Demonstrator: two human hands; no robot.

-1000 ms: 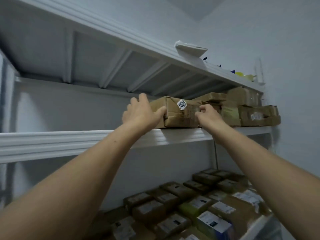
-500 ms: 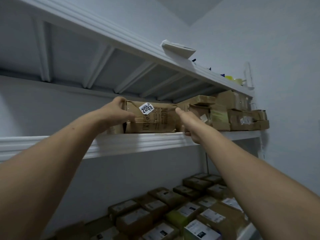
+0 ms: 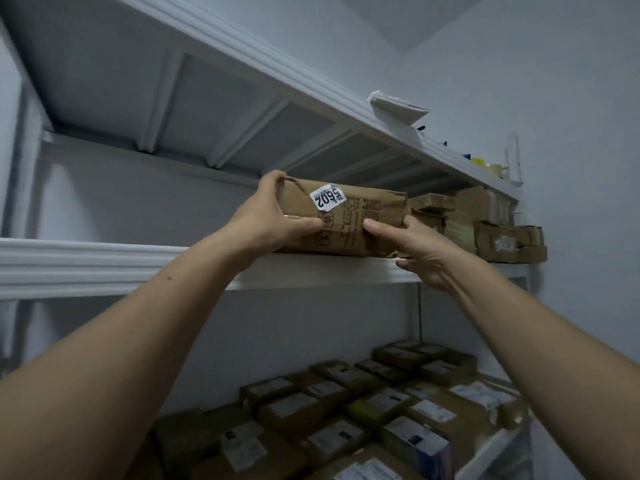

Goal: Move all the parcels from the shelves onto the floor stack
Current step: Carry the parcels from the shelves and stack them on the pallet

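So both hands are on one brown paper-wrapped parcel [image 3: 349,223] up at the front edge of the middle shelf [image 3: 104,265]. The left hand [image 3: 266,218] grips the left end, fingers curled over the top corner and thumb pressed flat on the front face. The right hand [image 3: 415,251] has the right end, thumb on the front and the other fingers tucked round the bottom corner, so it's a proper two-handed hold. The parcel's bottom edge sits right along the shelf's front lip, and honestly I can't tell if it's resting on the board or lifted just clear of it. There's a white sticker [image 3: 327,199] on the front, upside down, with big numbers that look like 602, plus some printed marks on the wrapping. Further right on the same shelf is a bunch of other brown parcels [image 3: 491,223] piled against the wall, just beside the held one. The lower shelf [image 3: 491,448] is packed with more boxes [image 3: 346,410], most with white labels facing up. On the top shelf [image 3: 277,69] there's a white tray-looking thing [image 3: 398,110] hanging over the edge and something yellow [image 3: 485,164] further back, too small to make out.
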